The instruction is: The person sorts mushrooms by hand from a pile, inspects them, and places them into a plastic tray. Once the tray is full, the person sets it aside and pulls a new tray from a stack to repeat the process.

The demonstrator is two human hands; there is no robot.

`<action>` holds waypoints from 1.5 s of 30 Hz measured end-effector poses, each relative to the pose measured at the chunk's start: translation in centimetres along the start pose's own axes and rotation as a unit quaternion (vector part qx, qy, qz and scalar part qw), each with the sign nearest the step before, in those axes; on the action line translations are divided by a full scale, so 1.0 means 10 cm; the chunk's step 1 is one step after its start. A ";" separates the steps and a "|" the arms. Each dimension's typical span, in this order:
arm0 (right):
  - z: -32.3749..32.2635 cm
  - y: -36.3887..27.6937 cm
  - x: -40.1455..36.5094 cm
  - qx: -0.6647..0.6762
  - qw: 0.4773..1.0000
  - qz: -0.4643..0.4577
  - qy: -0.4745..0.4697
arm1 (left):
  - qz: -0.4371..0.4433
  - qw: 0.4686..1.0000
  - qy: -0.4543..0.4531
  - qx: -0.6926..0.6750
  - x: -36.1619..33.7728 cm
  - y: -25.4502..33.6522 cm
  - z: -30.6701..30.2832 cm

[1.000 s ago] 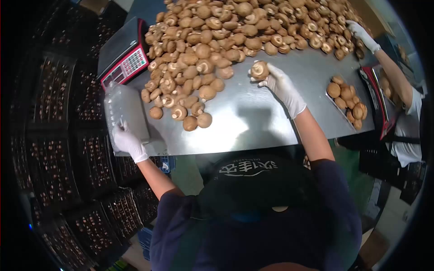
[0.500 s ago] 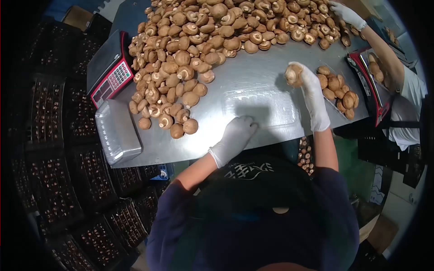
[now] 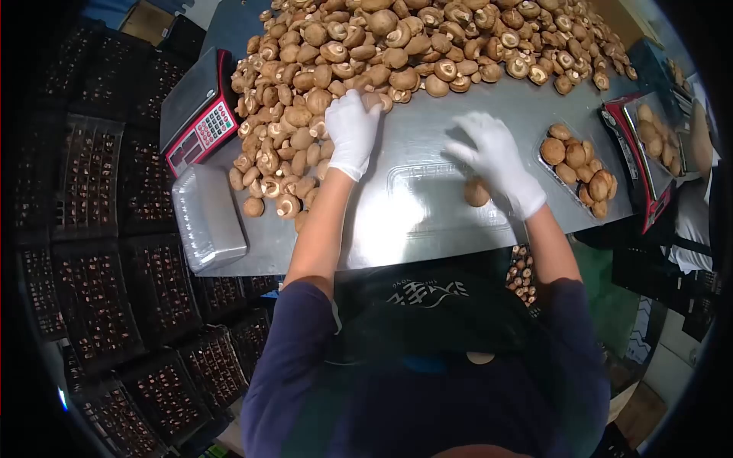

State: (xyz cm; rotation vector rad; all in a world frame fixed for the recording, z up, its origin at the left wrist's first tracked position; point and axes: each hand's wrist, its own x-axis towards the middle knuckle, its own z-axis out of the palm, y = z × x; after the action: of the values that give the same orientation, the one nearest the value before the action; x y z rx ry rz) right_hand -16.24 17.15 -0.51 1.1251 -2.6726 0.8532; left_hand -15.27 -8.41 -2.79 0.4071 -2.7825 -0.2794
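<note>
At the near edge of a heap of brown shiitake mushrooms, my gloved left hand has its fingers and thumb closed around a shiitake mushroom, partly covered by the hand. My right hand, also in a white glove, is held over the right part of a clear plastic tray, fingers spread and slightly blurred. Below its palm, a single shiitake mushroom sits in that tray. To the right stands another clear tray filled with several mushrooms.
A red scale stands at the left, with stacked clear trays before it. Another red scale at the right bears a tray of mushrooms. A co-worker's arm shows at the far right. Black crates of mushrooms line the left.
My left hand has moved from the table's front edge up to the heap. My right hand has let go of its mushroom, which now lies in the tray. The co-worker's hand has left the heap.
</note>
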 end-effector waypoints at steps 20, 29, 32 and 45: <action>0.33 0.28 0.59 0.587 0.762 0.236 -0.136 | 0.183 0.965 -0.053 -0.179 -1.31 0.06 -0.17; 0.08 -0.22 -0.17 0.164 0.961 -0.037 -0.219 | 0.142 0.975 0.146 -0.089 -0.47 -0.13 -0.14; 0.28 -0.24 -0.36 -0.167 0.953 -0.208 -0.144 | 0.129 0.985 0.110 0.036 -0.17 -0.19 0.01; 0.67 0.04 0.55 -0.062 0.989 -0.041 -0.124 | 0.023 0.954 0.053 -0.293 -0.66 0.11 -0.39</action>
State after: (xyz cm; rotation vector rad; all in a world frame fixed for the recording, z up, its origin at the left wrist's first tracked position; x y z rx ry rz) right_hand -19.77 10.31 -4.55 1.3822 -2.8028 0.5557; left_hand -8.24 -5.90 -0.71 0.1986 -2.4410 -1.0015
